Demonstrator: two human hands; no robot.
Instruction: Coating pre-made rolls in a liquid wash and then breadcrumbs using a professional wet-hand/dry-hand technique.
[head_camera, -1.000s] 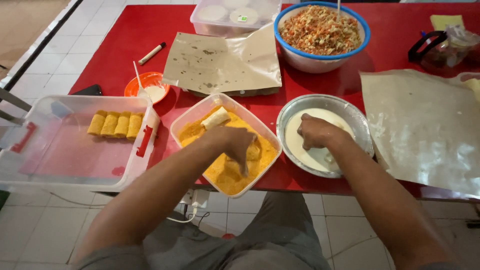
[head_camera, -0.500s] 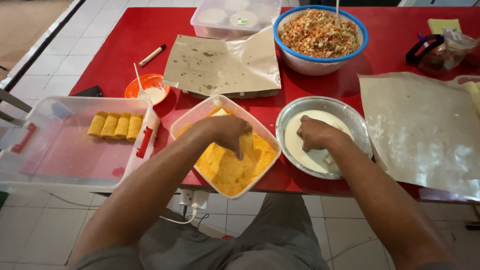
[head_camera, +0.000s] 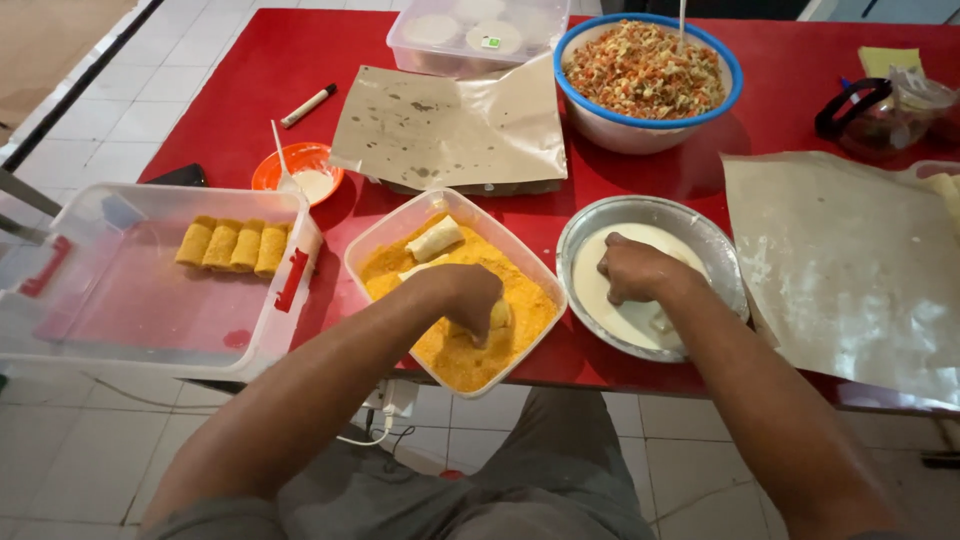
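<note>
From the head camera, your left hand is curled around a roll down in the breadcrumb tub; turn it so crumbs cover every side. Your right hand is closed in the batter bowl; what it holds is hidden.

A red table stands on pale, perhaps grey-white, floor tiles.
</note>
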